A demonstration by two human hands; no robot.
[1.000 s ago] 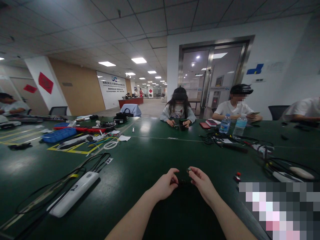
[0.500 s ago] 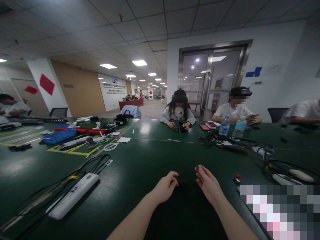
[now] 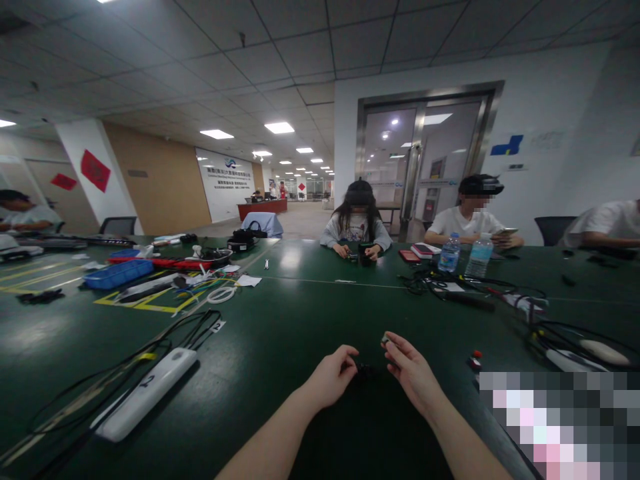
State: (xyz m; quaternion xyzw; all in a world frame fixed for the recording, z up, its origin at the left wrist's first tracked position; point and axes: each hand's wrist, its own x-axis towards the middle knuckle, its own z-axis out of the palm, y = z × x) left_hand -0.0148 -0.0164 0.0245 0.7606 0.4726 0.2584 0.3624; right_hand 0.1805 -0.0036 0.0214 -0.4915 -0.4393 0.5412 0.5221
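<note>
Grey, small piece [image 3: 385,340] pinched above the smooth green tabletop [image 3: 250,393] by our right hand [image 3: 409,372], nearer our left hand [image 3: 331,377] than before; whether that curled grip holds the dark, irregular object [image 3: 365,371], we cannot tell.

The small part looks black [image 3: 365,370], the table [image 3: 280,320] green, the tray [image 3: 120,274] blue.

An office: wall sign [image 3: 225,193], reception desk [image 3: 260,211], glass doors [image 3: 390,157]
</note>
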